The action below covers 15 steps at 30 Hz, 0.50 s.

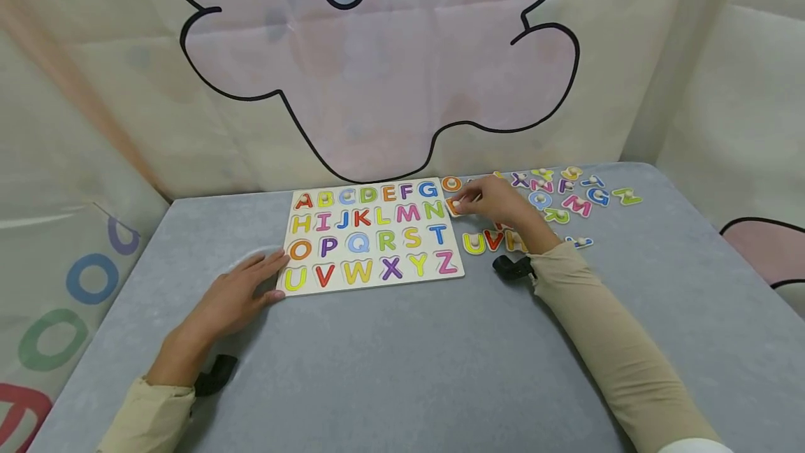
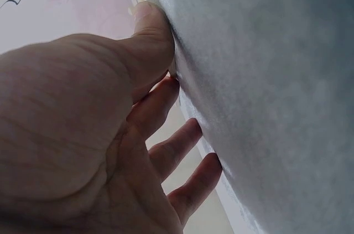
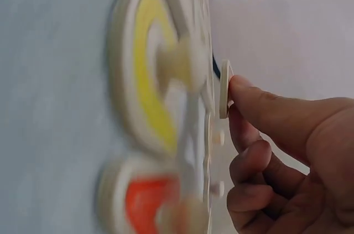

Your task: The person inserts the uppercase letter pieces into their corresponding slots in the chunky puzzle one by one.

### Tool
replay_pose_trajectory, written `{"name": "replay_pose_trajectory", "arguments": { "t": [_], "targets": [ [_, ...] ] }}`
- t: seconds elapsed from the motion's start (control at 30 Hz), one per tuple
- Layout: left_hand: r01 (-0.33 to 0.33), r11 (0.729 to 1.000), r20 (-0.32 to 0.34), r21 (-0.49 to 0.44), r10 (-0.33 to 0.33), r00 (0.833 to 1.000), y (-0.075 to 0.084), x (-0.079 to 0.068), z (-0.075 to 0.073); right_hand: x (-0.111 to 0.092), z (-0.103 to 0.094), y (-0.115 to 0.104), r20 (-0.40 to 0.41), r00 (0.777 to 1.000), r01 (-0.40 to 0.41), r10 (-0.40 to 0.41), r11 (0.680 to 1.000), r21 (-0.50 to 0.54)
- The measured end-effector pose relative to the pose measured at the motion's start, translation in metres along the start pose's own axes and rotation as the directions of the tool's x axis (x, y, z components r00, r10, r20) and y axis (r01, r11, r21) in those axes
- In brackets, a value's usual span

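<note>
Alphabet board (image 1: 372, 229), on which I read A to Z; left hand (image 1: 235, 297), fingers extended, touching its edge; right hand (image 1: 497, 200) pinching orange letter piece (image 1: 451, 208), character unreadable.

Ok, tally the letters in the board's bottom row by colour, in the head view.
Yellow: 3 (the U, the W, the Y)
Red: 1 (the V)
Purple: 1 (the X)
Pink: 1 (the Z)
Total: 6
</note>
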<state>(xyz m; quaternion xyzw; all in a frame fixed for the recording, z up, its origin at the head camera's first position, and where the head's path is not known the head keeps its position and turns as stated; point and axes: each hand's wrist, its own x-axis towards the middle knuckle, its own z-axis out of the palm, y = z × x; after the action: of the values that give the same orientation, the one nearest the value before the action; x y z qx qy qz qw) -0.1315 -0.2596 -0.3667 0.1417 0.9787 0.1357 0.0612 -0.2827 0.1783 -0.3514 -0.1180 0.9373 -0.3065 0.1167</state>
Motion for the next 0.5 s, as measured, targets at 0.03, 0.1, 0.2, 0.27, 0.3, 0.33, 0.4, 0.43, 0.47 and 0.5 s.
{"name": "replay_pose_trajectory", "arguments": {
  "t": [0.03,0.1,0.2,0.27,0.3,0.33,0.4,0.43,0.47,0.5],
  "targets": [
    [-0.002,1.0,-0.003,0.002,0.002,1.0,0.0,0.0,0.0,0.002,0.002,-0.003,-0.001,1.0,0.0,0.0,1.0,-0.004],
    [-0.005,1.0,-0.006,0.001,0.005,1.0,0.0,0.0,-0.001,0.005,0.006,-0.01,0.0,1.0,0.01,-0.01,1.0,-0.013],
    [-0.002,1.0,-0.001,-0.004,0.002,1.0,-0.001,0.001,-0.001,0.011,0.011,-0.022,0.012,0.999,0.041,-0.041,0.999,-0.03],
    [0.006,1.0,0.007,-0.008,-0.006,1.0,-0.001,0.0,-0.001,0.015,0.015,-0.031,0.025,0.997,0.069,-0.069,0.997,-0.032],
    [0.012,1.0,0.012,-0.009,-0.012,1.0,-0.001,0.0,-0.001,0.017,0.017,-0.035,0.032,0.996,0.084,-0.083,0.996,-0.034],
    [0.013,1.0,0.013,-0.009,-0.013,1.0,-0.001,0.0,-0.001,0.019,0.019,-0.039,0.037,0.994,0.101,-0.099,0.994,-0.041],
    [0.015,1.0,0.013,-0.01,-0.015,1.0,-0.001,0.0,-0.001,0.023,0.023,-0.049,0.044,0.992,0.116,-0.114,0.992,-0.045],
    [0.015,1.0,0.012,-0.01,-0.015,1.0,-0.001,0.0,-0.001,0.025,0.024,-0.054,0.046,0.993,0.114,-0.112,0.992,-0.045],
    [0.015,1.0,0.011,-0.01,-0.015,1.0,-0.001,0.0,-0.001,0.027,0.026,-0.058,0.05,0.993,0.105,-0.103,0.993,-0.047],
    [0.013,1.0,0.01,-0.01,-0.013,1.0,-0.001,0.0,-0.001,0.029,0.028,-0.062,0.051,0.995,0.091,-0.089,0.995,-0.04]
  ]
}}
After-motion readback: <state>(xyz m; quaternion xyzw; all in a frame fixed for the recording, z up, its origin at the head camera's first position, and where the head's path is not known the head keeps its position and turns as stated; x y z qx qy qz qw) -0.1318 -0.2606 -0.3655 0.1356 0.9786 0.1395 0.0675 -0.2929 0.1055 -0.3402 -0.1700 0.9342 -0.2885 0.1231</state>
